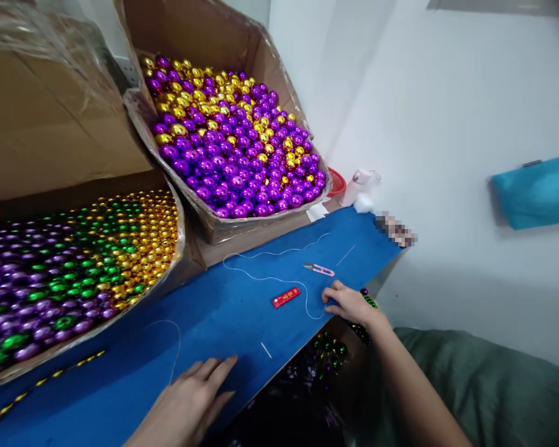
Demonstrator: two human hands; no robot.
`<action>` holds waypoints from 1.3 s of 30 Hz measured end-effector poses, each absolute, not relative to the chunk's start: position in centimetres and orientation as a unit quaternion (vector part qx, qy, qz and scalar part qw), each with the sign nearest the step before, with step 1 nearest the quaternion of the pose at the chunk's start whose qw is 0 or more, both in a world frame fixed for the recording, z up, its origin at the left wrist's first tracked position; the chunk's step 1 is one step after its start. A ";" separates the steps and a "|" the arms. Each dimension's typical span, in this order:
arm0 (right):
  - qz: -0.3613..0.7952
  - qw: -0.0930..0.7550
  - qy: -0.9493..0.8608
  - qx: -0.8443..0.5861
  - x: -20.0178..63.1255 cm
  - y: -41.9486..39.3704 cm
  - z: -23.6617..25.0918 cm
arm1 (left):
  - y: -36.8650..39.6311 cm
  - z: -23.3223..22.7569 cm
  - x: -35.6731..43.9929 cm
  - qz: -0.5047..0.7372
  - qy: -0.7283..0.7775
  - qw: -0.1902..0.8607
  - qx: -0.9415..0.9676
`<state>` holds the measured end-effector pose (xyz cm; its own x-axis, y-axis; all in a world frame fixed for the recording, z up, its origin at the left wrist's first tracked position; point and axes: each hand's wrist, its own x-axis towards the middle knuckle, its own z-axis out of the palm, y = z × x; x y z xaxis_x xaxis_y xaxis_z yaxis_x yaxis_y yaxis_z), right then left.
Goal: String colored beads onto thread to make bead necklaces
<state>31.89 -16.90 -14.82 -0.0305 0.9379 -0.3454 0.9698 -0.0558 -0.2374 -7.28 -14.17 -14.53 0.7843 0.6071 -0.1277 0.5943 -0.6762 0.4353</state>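
My right hand (347, 304) is at the front edge of the blue table (242, 316), its fingers curled and closed on the end of a thin white thread (256, 277). The thread winds loosely back across the cloth. My left hand (189, 397) hovers over or rests on the near part of the table, fingers stretched out; I cannot tell which. Another thin thread (179, 347) runs to that hand. Between the hands lie a small red packet (286, 297) and a short white stick (266, 350). Pink-handled thread snips (320, 269) lie beyond my right hand, beside a thin needle-like line (345, 255).
A carton (214, 231) of purple and gold beads stands behind the table. Another carton (182, 248) at left holds smaller purple, green and gold beads. A gold-and-black bead strand (41, 382) lies at front left. Bead strands (328, 354) hang below the edge. A blue pouch (538, 191) is at right.
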 end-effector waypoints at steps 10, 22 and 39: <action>-0.235 0.005 0.757 0.610 32.0 -16.8 -14.8 | -14.0 -10.6 -14.0 0.062 0.471 0.205 0.855; -0.214 -0.030 0.856 0.470 20.8 -14.4 -9.5 | -12.2 -13.9 -14.5 0.018 0.420 0.084 0.904; -0.158 -0.081 0.928 0.327 11.2 -13.0 -6.0 | -11.4 -11.6 -9.9 0.313 0.469 0.495 0.661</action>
<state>11.21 -13.03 -6.02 -0.7723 0.6335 0.0478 0.5820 0.7357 -0.3465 -9.90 -11.41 -11.56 0.3645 0.9299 -0.0496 0.3094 -0.0707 0.9483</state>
